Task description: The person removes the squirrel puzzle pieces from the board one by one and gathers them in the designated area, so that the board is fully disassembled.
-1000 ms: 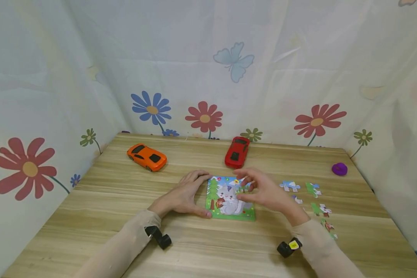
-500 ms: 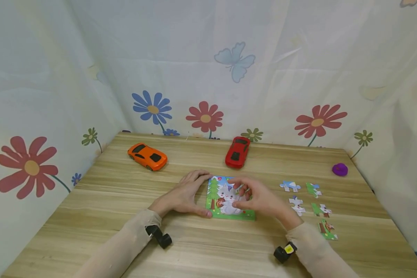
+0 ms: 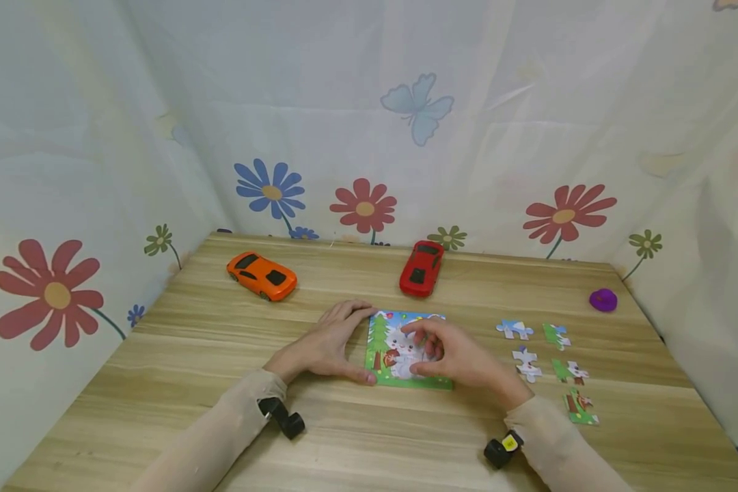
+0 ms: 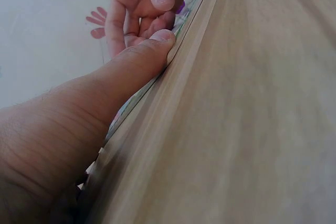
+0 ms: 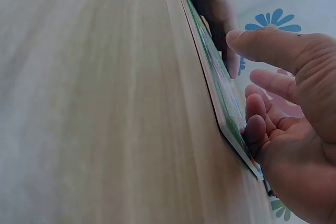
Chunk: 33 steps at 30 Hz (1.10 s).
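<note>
A square puzzle board [image 3: 379, 342] with a cartoon squirrel picture lies flat on the table. My left hand [image 3: 322, 350] rests at its left side, thumb by the near corner and fingers by the far corner. Over the board's right half hovers my right hand [image 3: 464, 357], fingers loosely bent and nothing visible between them. In the right wrist view the thumb [image 5: 270, 45] stands apart from the other fingers, and the lower fingers [image 5: 255, 128] are close to or touching the board. The right hand covers part of the picture.
Several loose puzzle pieces [image 3: 527, 365] lie right of the board. An orange toy car [image 3: 262, 277] sits at the back left and a red toy car [image 3: 421, 270] behind the board. A small purple object [image 3: 603, 300] lies near the right edge. A flowered curtain [image 3: 320, 123] surrounds the table.
My right hand has shifted slightly left over the board, and a loose piece formerly half covered by that wrist shows fully. The left hand has stayed in place.
</note>
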{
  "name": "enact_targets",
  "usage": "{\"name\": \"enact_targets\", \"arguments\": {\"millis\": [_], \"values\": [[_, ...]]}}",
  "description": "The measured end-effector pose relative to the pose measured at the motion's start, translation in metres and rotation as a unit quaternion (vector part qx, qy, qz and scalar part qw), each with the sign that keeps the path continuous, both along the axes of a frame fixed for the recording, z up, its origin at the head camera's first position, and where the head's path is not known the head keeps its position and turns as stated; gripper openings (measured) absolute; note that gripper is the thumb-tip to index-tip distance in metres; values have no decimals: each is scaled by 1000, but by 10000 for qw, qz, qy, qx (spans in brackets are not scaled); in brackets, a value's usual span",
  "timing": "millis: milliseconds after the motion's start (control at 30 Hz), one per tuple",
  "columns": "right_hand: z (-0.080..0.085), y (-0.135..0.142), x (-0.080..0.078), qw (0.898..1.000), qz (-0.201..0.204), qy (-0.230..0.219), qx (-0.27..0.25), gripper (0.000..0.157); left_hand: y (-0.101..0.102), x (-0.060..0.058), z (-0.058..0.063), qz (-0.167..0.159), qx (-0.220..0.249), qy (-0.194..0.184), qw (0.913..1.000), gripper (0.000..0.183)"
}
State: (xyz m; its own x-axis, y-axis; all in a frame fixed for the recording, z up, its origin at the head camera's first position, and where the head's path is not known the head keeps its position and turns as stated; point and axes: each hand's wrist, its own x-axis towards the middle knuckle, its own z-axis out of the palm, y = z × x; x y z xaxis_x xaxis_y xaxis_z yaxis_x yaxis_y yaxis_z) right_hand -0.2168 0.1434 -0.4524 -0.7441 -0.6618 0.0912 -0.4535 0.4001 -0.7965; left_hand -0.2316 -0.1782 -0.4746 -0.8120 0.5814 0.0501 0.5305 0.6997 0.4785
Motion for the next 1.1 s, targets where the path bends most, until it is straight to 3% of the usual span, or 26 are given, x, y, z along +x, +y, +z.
{"name": "enact_targets", "arguments": {"millis": [367, 1100], "values": [[-4, -3, 3, 9978, 61, 423, 498, 52, 0, -1, 1, -6, -17, 34, 10000, 136], [0, -4, 9, 9967, 426, 241, 646, 45, 1, 0, 1, 22, 2, -14, 10000, 136]]}}
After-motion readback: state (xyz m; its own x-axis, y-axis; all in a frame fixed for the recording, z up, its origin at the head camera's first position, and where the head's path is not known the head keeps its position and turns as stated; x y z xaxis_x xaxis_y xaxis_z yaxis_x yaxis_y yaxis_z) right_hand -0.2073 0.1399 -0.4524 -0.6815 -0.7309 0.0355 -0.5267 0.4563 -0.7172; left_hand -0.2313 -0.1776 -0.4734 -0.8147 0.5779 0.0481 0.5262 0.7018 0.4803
